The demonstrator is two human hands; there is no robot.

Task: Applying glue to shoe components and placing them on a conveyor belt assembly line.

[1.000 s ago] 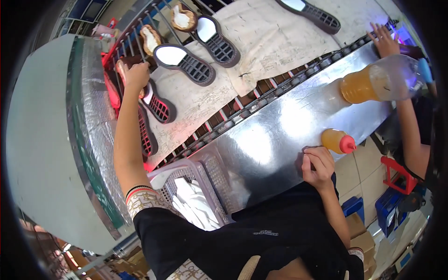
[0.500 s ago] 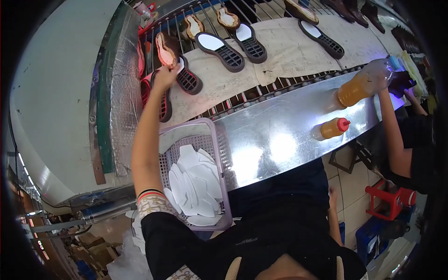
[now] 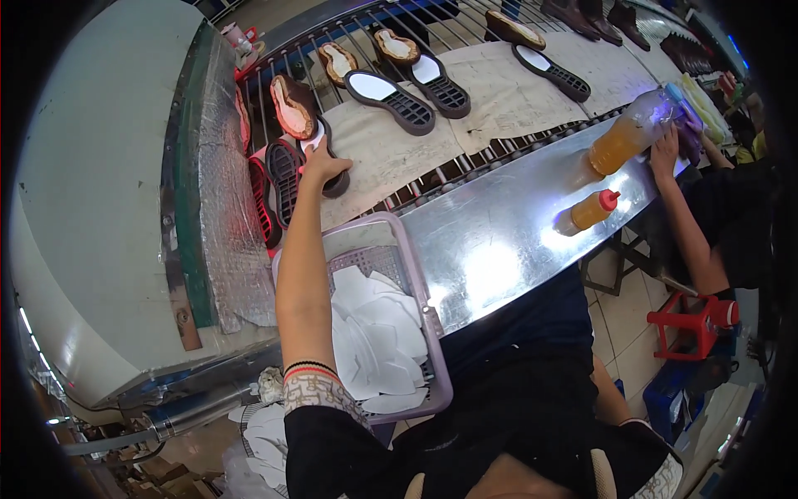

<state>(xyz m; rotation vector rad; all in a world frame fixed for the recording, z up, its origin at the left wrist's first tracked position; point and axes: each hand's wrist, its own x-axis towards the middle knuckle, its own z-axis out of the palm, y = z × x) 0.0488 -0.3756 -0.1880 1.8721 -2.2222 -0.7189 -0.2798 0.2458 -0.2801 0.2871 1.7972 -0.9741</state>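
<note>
My left hand [image 3: 322,166] is on a black shoe sole [image 3: 337,185] lying on the cloth-covered conveyor, with fingers and thumb spanning its width. A white insert [image 3: 315,138] shows in the front half of that sole, just beyond my fingers. Right behind it lies a brown shoe upper [image 3: 293,108], its pale underside facing up. To the left are two more black soles, one with an open lattice [image 3: 284,179]. Below my forearm stands a lilac plastic basket [image 3: 403,229] of white cut sheets [image 3: 374,333]. My right arm [image 3: 611,392] hangs low at the right; its hand is hidden.
Farther along the conveyor lie several soles with white inserts [image 3: 371,84] and uppers. On the metal table [image 3: 465,224] stand a large bottle [image 3: 623,141] and a small red-capped bottle [image 3: 592,210]. A co-worker's hand [image 3: 665,154] is beyond them. A large pale machine housing [image 3: 91,200] flanks the left.
My left hand has moved from the sole's front end down over its middle and now grasps it. The white piece under my fingers now lies in the sole. The co-worker's hand has shifted.
</note>
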